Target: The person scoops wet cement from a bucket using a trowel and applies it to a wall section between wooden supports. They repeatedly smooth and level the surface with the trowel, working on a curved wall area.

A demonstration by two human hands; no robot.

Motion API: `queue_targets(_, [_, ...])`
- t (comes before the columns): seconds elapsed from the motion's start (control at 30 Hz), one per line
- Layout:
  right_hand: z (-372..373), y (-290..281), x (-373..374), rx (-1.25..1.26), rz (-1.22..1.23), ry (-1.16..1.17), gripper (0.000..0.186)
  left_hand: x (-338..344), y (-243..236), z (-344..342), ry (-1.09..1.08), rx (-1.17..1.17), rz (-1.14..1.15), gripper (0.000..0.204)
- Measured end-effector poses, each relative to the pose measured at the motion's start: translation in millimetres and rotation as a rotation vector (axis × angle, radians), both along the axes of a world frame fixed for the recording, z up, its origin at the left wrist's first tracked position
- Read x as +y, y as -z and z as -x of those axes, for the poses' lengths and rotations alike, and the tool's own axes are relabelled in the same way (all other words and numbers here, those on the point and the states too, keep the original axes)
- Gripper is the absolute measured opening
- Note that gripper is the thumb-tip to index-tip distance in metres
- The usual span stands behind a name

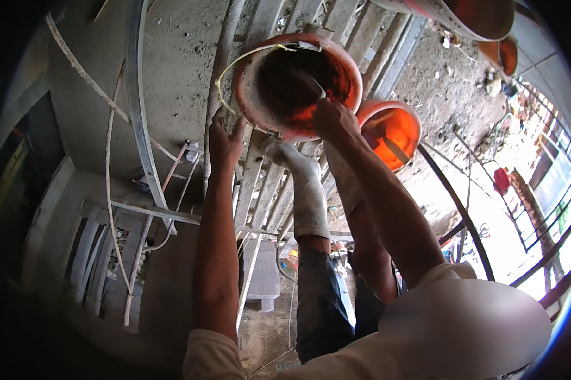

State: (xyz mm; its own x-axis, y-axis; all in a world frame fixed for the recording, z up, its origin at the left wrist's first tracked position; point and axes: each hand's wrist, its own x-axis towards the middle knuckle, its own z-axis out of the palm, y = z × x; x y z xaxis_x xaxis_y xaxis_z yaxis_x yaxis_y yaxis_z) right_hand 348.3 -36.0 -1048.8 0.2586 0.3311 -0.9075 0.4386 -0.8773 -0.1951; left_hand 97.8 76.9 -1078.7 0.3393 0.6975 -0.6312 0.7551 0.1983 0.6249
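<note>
A large red-orange bucket (254, 85), dark inside, sits on the slatted platform (246, 190) with a thin yellow cord handle across its left side. My left hand (225, 142) grips at its near-left rim, where the cord meets it. My right hand (336, 120) is closed on a metal tool (309, 81), seemingly a trowel, reaching into the bucket; its full shape is hidden. A second orange bucket (404, 136) with a flat tool in it sits just right, partly behind my right arm. My rubber boots (307, 190) rest below the big bucket.
Metal scaffold bars (146, 158) surround the platform, with ropes or rods at left. More buckets (507, 57) stand at upper right beside railings (520, 215). Grey blocks (260, 275) lie lower down, beyond the platform. A dusty concrete surface (437, 88) shows around the slats.
</note>
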Motion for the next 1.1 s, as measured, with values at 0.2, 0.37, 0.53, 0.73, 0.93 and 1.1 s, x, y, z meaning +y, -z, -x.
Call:
queue_targets(0.2, [59.1,50.5,29.8,0.179,-0.219,0.007,0.025,-9.1,36.8,14.4,0.231,0.157,-0.267,0.050])
queue_targets(0.37, [63.9,60.5,1.4,0.344,-0.346,0.265,0.026,-4.6,23.3,-2.3,0.257,0.193,-0.215,0.047])
queue_targets(0.53, [56.4,22.2,-60.1,0.688,-0.367,0.823,0.042,0.1,13.6,0.1,0.386,0.260,-0.251,0.053])
queue_targets(0.73, [5.9,-63.8,-87.3,0.811,-0.415,0.762,0.047,-2.4,-41.1,-10.6,0.287,0.441,-0.111,0.069])
queue_targets(0.93, [-13.6,-265.2,-130.0,0.918,-0.631,0.839,0.039,-102.6,-130.5,96.1,0.562,0.460,-0.376,0.034])
queue_targets(1.1, [-55.4,-496.2,-123.8,1.206,-1.067,0.699,0.045,-116.1,-372.1,12.4,0.658,0.188,-0.449,0.037])
